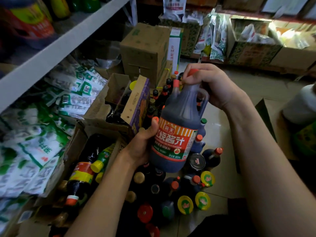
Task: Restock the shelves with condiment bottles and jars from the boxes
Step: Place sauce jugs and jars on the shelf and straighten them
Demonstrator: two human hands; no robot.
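One handled sauce jug [177, 134], a left hand [143, 144] and right hand [212, 82], three yellow-lidded jars [185, 204] on the floor [220, 127].

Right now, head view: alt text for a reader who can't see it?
A person holds a dark, red-labelled sauce bottle in both hands: the left hand grips its body, the right hand grips its neck by the red cap. Below stand many bottles and jars on the floor, with open cardboard boxes and a shelf at left.

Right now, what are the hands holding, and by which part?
Both hold one dark sauce bottle: the left hand grips its labelled lower body, the right hand grips the top at the red cap.
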